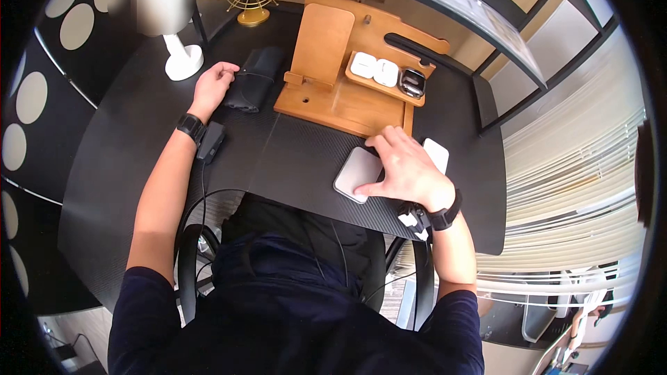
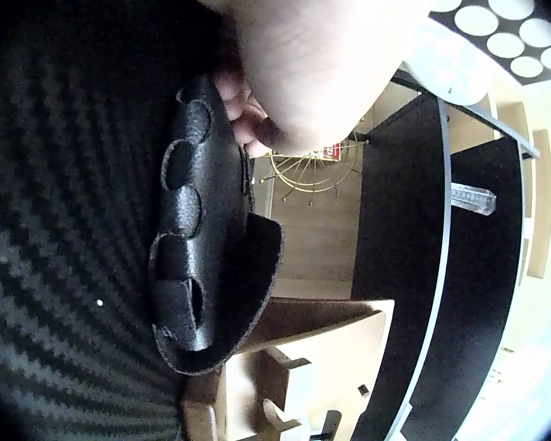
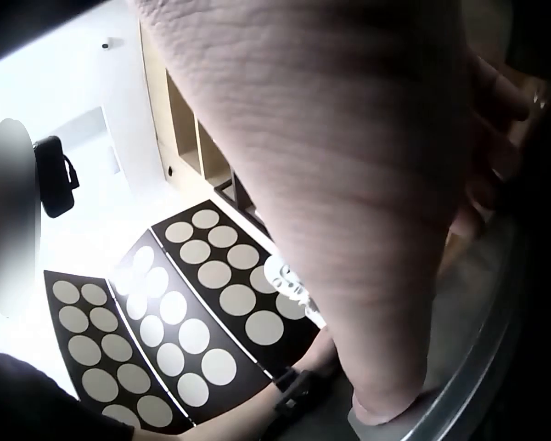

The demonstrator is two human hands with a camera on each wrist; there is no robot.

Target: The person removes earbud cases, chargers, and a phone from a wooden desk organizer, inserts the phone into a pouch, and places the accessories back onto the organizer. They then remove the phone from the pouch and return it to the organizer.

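Observation:
My right hand (image 1: 406, 170) spans a flat, rounded-square silver case (image 1: 358, 172) on the dark desk mat, thumb at its near edge and fingers toward the far edge. In the right wrist view the palm covers much of the scene, and the thumb reaches the case's shiny rim (image 3: 468, 381). At the left, a folded black leather pouch (image 1: 253, 82) lies on the desk. My left hand (image 1: 214, 87) rests at its left side with loosely curled fingers, fingertips right at its edge. The left wrist view shows the pouch's looped side (image 2: 188, 211).
A wooden desk stand (image 1: 323, 45) behind the mat carries white rounded pieces (image 1: 375, 69) and a dark watch-like item (image 1: 412, 83). A white rectangular item (image 1: 436, 155) lies right of my right hand. A white lamp base (image 1: 184, 62) and a gold wheel ornament (image 1: 253, 17) stand at the back left.

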